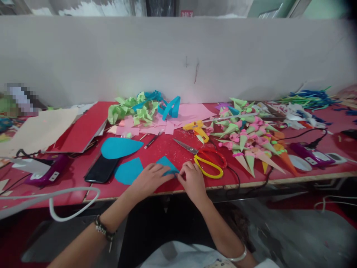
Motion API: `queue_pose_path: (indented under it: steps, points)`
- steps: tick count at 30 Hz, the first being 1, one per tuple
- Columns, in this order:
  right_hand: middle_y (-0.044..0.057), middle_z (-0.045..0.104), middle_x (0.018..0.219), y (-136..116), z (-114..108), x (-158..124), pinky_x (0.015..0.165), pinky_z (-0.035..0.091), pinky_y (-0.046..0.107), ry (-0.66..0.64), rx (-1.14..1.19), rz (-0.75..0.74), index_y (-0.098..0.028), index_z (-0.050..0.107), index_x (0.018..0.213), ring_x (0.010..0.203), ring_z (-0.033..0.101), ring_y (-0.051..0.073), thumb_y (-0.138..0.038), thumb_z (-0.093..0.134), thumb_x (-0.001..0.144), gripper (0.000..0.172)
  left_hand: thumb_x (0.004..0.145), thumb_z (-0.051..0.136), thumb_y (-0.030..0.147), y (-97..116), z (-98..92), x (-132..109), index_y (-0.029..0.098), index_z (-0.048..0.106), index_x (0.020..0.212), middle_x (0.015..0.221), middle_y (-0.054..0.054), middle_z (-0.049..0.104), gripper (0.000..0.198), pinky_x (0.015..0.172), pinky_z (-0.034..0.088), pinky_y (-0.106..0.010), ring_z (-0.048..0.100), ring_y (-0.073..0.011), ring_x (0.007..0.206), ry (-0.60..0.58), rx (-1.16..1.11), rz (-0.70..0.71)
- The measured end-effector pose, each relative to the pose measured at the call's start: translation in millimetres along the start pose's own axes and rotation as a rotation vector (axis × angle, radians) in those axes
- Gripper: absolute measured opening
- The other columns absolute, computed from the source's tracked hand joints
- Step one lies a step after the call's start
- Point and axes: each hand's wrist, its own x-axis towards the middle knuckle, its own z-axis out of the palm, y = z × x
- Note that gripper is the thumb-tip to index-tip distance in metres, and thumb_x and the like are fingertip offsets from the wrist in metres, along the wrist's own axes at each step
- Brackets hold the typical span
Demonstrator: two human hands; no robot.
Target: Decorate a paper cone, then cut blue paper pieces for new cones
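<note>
A blue paper piece [166, 162] lies at the table's front edge under the fingers of my left hand [152, 178], which is spread over it. My right hand [192, 180] pinches the right corner of the same piece, thumb and forefinger together. Beside my left fingers lies a second blue piece [128, 171], rounded on its left side. A third, teardrop-shaped blue piece [119, 147] rests partly on a black phone [102, 169]. Just right of my right hand are scissors [208, 167] with yellow and red handles, their blades apart.
Behind the scissors lies a yellow glue gun [198, 130], near a pen-like cutter [154, 139]. Many small paper cones [242, 137] are heaped at right. Green scraps [122, 109] lie at the back. Purple power strips [312, 154] [48, 173] and cables flank the work area.
</note>
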Motion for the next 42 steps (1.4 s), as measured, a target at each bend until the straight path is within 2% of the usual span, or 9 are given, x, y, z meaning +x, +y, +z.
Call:
queue_pose_path:
  steps: [2,4,12,17,21,26,29,36,42]
  points:
    - [0.003,0.054,0.076,1,1,0,0.07,0.038,0.033,0.002,0.003,-0.007,-0.019,0.049,0.063,0.073,0.046,0.019,-0.025,0.055,0.076,0.015,0.083,0.043,0.017,-3,-4.4,2,0.027,0.049,0.113,0.11,-0.001,0.059,0.032,0.078,0.034,-0.03,0.052,-0.0159,0.094,-0.086,0.005,0.144]
    - [0.003,0.053,0.075,3,2,0,0.071,0.038,0.034,0.007,0.012,-0.019,-0.019,0.049,0.063,0.073,0.046,0.019,-0.027,0.055,0.076,0.017,0.084,0.042,0.017,-6,-6.9,-1,0.026,0.048,0.116,0.112,0.0,0.059,0.034,0.076,0.035,-0.029,0.054,-0.0149,0.091,-0.122,0.018,0.172]
    - [0.005,0.049,0.08,13,0,-3,0.073,0.039,0.034,0.0,0.107,-0.054,-0.019,0.047,0.071,0.077,0.044,0.02,-0.01,0.044,0.076,0.01,0.082,0.043,0.012,-13,-9.0,-38,0.028,0.047,0.119,0.12,0.0,0.056,0.041,0.089,0.031,-0.032,0.053,-0.0156,0.1,-0.123,0.035,0.036]
    - [0.004,0.048,0.081,18,-4,-7,0.074,0.038,0.035,-0.008,0.178,-0.079,-0.019,0.046,0.073,0.077,0.044,0.019,0.001,0.034,0.067,0.024,0.081,0.043,0.021,-8,-15.4,-45,0.025,0.05,0.117,0.122,0.001,0.055,0.037,0.099,0.024,-0.034,0.052,-0.0154,0.104,-0.112,-0.067,-0.013]
    - [0.005,0.05,0.084,24,-12,-10,0.074,0.04,0.034,-0.053,0.225,-0.127,-0.018,0.049,0.077,0.081,0.045,0.018,0.005,0.031,0.06,0.035,0.077,0.047,0.03,-5,-16.5,-49,0.023,0.043,0.124,0.128,-0.001,0.05,0.048,0.103,0.02,-0.036,0.047,-0.0176,0.111,-0.113,-0.152,-0.046]
    - [0.006,0.048,0.119,18,-22,-16,0.094,0.034,0.037,-0.172,0.252,-0.314,-0.022,0.049,0.113,0.112,0.04,0.02,-0.017,0.048,0.077,0.036,0.076,0.05,0.03,-6,-16.4,-51,0.024,0.041,0.126,0.127,-0.002,0.05,0.051,0.104,0.02,-0.038,0.045,-0.0182,0.114,-0.107,-0.191,-0.061]
    - [0.005,0.044,0.129,10,-23,-20,0.099,0.029,0.042,-0.28,0.147,-0.424,-0.026,0.046,0.12,0.119,0.036,0.024,-0.035,0.058,0.075,0.048,0.077,0.049,0.03,-4,-19.7,-49,0.024,0.042,0.124,0.126,-0.003,0.051,0.047,0.103,0.022,-0.038,0.046,-0.0175,0.113,-0.093,-0.178,-0.065]
    - [0.008,0.057,0.1,0,-19,-27,0.081,0.045,0.038,-0.235,-0.032,-0.375,-0.021,0.054,0.111,0.092,0.05,0.023,-0.019,0.06,0.072,0.039,0.077,0.051,0.027,24,-12.7,-33,0.024,0.039,0.125,0.129,-0.005,0.045,0.05,0.1,0.028,-0.039,0.041,-0.02,0.116,0.007,-0.147,-0.151]
    - [0.01,0.036,0.134,3,-16,-28,0.099,0.03,0.042,-0.242,0.01,-0.411,-0.019,0.045,0.119,0.123,0.03,0.025,-0.014,0.057,0.07,0.051,0.071,0.058,0.032,56,5.9,-13,0.015,0.036,0.126,0.117,-0.01,0.054,0.062,0.092,0.038,-0.04,0.048,-0.0231,0.107,0.096,-0.227,-0.308]
